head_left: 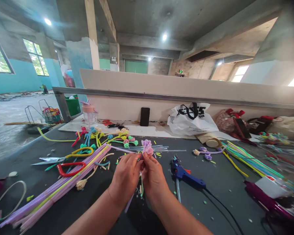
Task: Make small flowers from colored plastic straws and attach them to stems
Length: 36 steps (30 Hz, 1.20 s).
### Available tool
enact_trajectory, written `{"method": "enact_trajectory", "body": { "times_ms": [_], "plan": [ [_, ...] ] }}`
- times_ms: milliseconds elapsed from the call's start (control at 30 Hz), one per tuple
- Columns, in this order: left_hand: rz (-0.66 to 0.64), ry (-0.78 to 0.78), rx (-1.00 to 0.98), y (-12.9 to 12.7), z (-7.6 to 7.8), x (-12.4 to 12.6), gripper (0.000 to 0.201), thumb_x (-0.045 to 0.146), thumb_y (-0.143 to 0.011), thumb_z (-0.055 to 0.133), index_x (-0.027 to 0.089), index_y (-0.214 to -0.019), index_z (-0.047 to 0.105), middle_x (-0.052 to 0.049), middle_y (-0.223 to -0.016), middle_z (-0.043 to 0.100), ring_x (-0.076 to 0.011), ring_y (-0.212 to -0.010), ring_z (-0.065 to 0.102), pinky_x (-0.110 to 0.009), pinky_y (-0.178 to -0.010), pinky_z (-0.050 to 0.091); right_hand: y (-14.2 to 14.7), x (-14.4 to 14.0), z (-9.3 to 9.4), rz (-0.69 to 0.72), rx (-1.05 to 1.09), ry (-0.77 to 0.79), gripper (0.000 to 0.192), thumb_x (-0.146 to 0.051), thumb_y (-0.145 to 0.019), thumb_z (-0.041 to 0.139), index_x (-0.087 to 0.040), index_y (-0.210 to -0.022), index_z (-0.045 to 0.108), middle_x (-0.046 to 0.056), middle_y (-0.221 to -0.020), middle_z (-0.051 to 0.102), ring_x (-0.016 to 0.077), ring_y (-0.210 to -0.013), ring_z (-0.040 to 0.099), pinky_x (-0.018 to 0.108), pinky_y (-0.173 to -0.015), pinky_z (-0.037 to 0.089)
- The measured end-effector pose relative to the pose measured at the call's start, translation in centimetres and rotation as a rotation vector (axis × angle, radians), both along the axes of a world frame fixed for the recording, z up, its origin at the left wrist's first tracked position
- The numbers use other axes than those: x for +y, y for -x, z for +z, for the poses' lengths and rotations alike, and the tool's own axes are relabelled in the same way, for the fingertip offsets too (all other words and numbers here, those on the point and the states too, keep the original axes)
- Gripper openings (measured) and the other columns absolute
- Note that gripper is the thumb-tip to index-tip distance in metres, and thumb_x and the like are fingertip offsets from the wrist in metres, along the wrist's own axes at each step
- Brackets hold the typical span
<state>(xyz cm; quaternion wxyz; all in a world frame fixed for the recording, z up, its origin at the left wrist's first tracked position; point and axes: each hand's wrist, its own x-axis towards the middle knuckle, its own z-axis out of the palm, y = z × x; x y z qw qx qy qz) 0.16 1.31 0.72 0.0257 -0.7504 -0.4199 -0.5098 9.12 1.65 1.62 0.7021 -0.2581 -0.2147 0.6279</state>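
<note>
Purple pipe-cleaner flower (147, 146) pinched in left hand (125, 177) and right hand (153, 176) grips.

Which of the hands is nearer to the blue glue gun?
Right. The right hand sits just left of the blue glue gun on the table, not touching it. The left hand is farther left, beyond the right hand.

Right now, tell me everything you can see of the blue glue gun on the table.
The blue glue gun lies on its side on the dark table, just right of the right hand and apart from it. Its body looks like blue plastic, with a small red part, seemingly the trigger, on its upper side. A thin pale stick runs from under it toward the viewer. A black cord trails from its right end toward the lower right. Neither hand touches it.
</note>
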Motion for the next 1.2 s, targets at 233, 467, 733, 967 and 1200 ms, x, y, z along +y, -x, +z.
{"method": "enact_trajectory", "body": {
  "times_ms": [233,467,733,967,1200],
  "plan": [
    [0.048,0.034,-0.139,-0.1,0.2,-0.6,0.012,0.016,-0.08,0.052,0.017,-0.083,0.063,-0.004,-0.082,0.068,-0.016,-0.078,0.063,-0.028,-0.076,0.049,0.2,-0.9,0.5,0.035,-0.028,-0.072,0.014,-0.022,-0.056,0.077,-0.018,-0.062,0.065,-0.003,-0.06,0.059,0.0101,-0.059,0.05,0.022,-0.061,0.04],
    [0.068,0.273,-0.391,-0.2,1.3,-0.9,0.012,0.023,-0.073,0.056,0.016,-0.071,0.065,-0.002,-0.069,0.068,-0.0147,-0.065,0.062,-0.024,-0.064,0.048,-0.1,-0.5,0.7,0.036,-0.131,-0.105,0.012,-0.022,-0.056,0.076,-0.018,-0.062,0.067,-0.002,-0.062,0.061,0.0125,-0.063,0.052,0.027,-0.069,0.042],
    [-0.161,0.701,-0.599,1.3,4.2,-1.2,0.013,0.027,-0.065,0.058,0.015,-0.064,0.061,0.003,-0.051,0.059,-0.0106,-0.048,0.054,-0.02,-0.048,0.042,-1.7,0.7,0.5,0.072,-0.488,-0.33,0.021,-0.028,-0.063,0.073,-0.022,-0.082,0.068,0.0,-0.082,0.064,0.0161,-0.081,0.055,0.027,-0.078,0.039],
    [-0.265,0.816,-0.621,1.8,4.6,-1.4,0.007,0.022,-0.067,0.054,0.017,-0.062,0.055,0.005,-0.042,0.056,-0.0098,-0.04,0.053,-0.019,-0.043,0.043,-1.8,-0.4,1.9,0.053,-0.733,-0.283,0.021,-0.033,-0.06,0.074,-0.017,-0.061,0.06,-0.003,-0.058,0.053,0.0114,-0.056,0.045,0.023,-0.056,0.035],
    [-0.212,0.79,-0.622,1.7,4.2,-1.3,0.008,0.025,-0.067,0.055,0.018,-0.063,0.054,0.005,-0.042,0.054,-0.0107,-0.038,0.053,-0.02,-0.04,0.043,-1.7,-0.3,1.9,0.341,-0.609,-0.286,0.018,-0.028,-0.064,0.072,-0.019,-0.073,0.058,-0.004,-0.059,0.055,0.0122,-0.058,0.049,0.025,-0.059,0.04]
  ]
}}
